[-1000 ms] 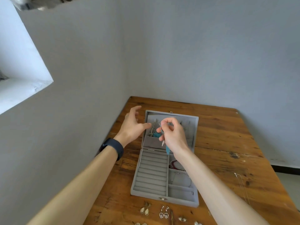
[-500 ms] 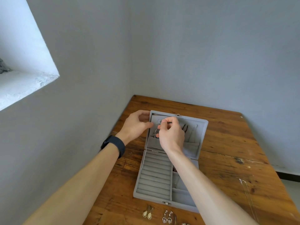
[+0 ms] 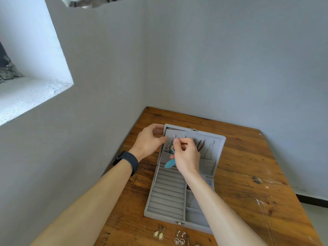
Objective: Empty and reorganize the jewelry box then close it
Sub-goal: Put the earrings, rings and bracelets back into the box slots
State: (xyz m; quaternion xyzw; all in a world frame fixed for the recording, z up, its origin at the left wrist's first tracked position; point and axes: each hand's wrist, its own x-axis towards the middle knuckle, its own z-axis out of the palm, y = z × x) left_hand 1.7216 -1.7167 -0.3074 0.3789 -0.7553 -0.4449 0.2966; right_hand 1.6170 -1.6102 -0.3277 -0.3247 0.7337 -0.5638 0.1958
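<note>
Jewelry box, grey, felt-lined, lying open on wooden tabletop, set toward the left edge near the side wall; lid thrown back toward the far wall, metal clasp on the near rim. Left half of base: rows of bare ring rolls. Right half: compartments largely hidden under right forearm, contents hard to make out. Left hand, dark wristband behind it, fingers curled round the lid's upper left corner. Right hand over the lid's lining, thumb and fingertips pinching a blue feather earring, feather hanging below the palm. Beside it, hung in the lid: silver dangling pieces, a dark necklace, a fine chain, lower ends tucked in a fabric pocket. Open wood to the right of the box and beyond the lid; tabletop's far edge against the back wall. In front of the box: cream drop earrings, silver pair, further pieces cut off by the frame's lower edge. Thin chain well apart at right, barely visible. Pale mark on wristband, too small to read.
</note>
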